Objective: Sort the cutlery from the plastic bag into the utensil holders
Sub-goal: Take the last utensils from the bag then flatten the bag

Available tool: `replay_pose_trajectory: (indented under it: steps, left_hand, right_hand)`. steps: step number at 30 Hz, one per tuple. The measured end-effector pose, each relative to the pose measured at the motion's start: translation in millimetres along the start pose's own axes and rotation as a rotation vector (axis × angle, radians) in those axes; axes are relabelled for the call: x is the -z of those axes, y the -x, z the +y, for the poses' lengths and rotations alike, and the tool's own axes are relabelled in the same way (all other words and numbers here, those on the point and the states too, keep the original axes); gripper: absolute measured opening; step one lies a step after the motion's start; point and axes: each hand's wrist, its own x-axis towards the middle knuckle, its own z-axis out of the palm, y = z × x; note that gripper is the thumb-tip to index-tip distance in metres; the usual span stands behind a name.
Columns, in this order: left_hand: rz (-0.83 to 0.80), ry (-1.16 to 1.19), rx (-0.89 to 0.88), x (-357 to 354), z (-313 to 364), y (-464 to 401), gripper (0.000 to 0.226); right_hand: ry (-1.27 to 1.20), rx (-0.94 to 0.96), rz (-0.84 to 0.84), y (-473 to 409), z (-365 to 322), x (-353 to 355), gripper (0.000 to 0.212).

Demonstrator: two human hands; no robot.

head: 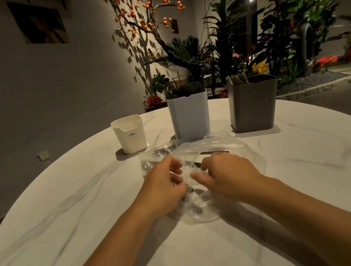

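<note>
Marble table (307, 172), 3 holders (189, 115) at far edge. Bag (227, 146) lies centre, touching both hands. Left hand (165, 182) and right hand (228, 172) pinch its film. Cutlery (214, 152) inside, long axis left-right, nearer right hand.

A round marbled worktop (69, 212) stands before a dim grey wall (11, 97) with a picture (40, 23), an orange-fruited tree (143, 8) and lit plants (290, 30).
</note>
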Motion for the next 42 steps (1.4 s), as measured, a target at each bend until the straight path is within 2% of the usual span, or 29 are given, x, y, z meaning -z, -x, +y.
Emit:
replay_pose_trajectory:
  steps: [3, 5, 8, 11, 16, 20, 24, 28, 32, 36, 42]
  left_hand:
    - [-0.063, 0.132, 0.067, -1, 0, -1, 0.04]
    - [-0.013, 0.134, 0.077, 0, 0, -3, 0.038]
    - [0.154, -0.013, 0.028, 6, 3, -2, 0.039]
    - [0.164, -0.26, -0.056, 9, 5, 1, 0.04]
    - [0.092, -0.437, -0.113, 2, 7, 4, 0.016]
    - [0.135, -0.564, -0.089, 1, 6, 4, 0.014]
    - [0.106, -0.513, -0.033, -1, 5, 4, 0.003]
    - [0.084, -0.468, -0.032, -4, 3, 5, 0.018]
    - [0.087, -0.453, -0.029, -4, 2, 5, 0.021]
    - [0.125, -0.423, -0.043, -2, 5, 4, 0.018]
    - [0.18, -0.24, -0.067, -6, 10, 1, 0.024]
  right_hand:
    - [0.06, -0.023, -0.019, -4, -9, -6, 0.07]
    - [-0.019, -0.027, -0.045, -7, -9, -7, 0.063]
    - [-0.15, -0.027, -0.077, -8, -3, -4, 0.044]
    - [-0.244, -0.042, -0.101, -7, 2, 1, 0.036]
    - [-0.336, -0.042, -0.104, -4, 0, 3, 0.045]
    - [-0.38, -0.056, -0.126, -4, 0, 6, 0.048]
    - [-0.444, -0.078, -0.177, -7, -2, 4, 0.054]
    - [-0.501, -0.084, -0.205, -9, -3, 4, 0.05]
    - [-0.567, -0.109, -0.236, -10, -4, 3, 0.036]
    - [-0.635, -0.136, -0.238, -10, -2, 4, 0.007]
    - [-0.766, -0.124, -0.193, -8, -2, 4, 0.005]
